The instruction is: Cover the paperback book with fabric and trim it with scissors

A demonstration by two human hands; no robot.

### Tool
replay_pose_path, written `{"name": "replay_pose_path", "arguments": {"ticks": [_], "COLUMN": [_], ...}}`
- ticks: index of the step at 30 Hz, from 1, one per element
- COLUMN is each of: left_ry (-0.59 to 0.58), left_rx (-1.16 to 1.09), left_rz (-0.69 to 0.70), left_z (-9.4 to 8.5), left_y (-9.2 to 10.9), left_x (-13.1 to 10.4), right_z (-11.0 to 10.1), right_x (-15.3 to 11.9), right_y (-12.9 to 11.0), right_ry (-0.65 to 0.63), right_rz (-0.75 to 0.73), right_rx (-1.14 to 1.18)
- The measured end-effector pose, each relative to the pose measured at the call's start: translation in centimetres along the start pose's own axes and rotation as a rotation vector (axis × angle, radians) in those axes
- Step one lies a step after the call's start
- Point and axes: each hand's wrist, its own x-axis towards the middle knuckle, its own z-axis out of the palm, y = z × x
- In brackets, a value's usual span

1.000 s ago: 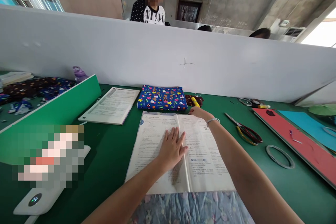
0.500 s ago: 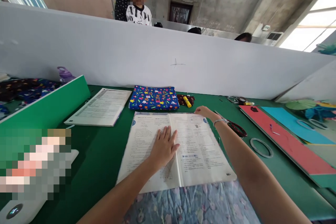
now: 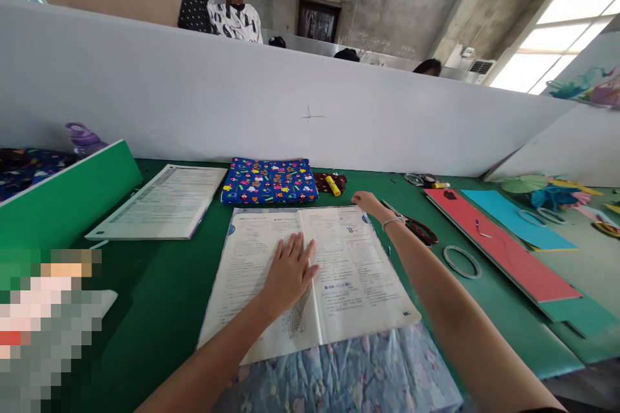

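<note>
An open book (image 3: 358,310) with printed pages lies before me, its lower edge over a quilted, pale blue patterned cloth (image 3: 368,371). My left hand (image 3: 290,271) rests flat on the left page beside the centre fold, fingers stretched out. At the top right corner of the book, my right hand (image 3: 369,202) has its fingers closed on the page edge; the fingertips are partly hidden. Scissors (image 3: 419,230) with dark red handles lie just right of that wrist.
Behind the book sit a blue patterned cloth bundle (image 3: 271,181) and a yellow glue stick (image 3: 333,186). Another printed book (image 3: 165,203) lies left. To the right are a grey ring (image 3: 462,262) and red card (image 3: 504,245). A white partition (image 3: 194,97) runs across; a person (image 3: 232,16) is beyond it.
The view has shifted slightly to the right, so everything sits further left in the picture. Both hands keep their places on the book.
</note>
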Motion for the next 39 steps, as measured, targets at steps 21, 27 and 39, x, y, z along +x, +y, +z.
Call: {"name": "replay_pose_path", "arguments": {"ticks": [21, 27, 39], "left_ry": [-0.131, -0.124, -0.199], "left_rx": [-0.058, -0.041, -0.210], "left_rz": [0.003, -0.002, 0.514], "left_z": [-0.2, -0.2, -4.2], "left_y": [-0.5, -0.5, 5.9], "left_x": [0.7, 0.8, -1.6], "right_z": [5.5, 5.2, 11.3], "right_x": [-15.3, -17.8, -34.9], "right_y": [4.9, 5.5, 4.4], "right_ry": [0.373, 0.362, 0.547], "right_rz": [-0.139, -0.066, 0.115], "right_rx": [-0.443, -0.314, -0.219]}}
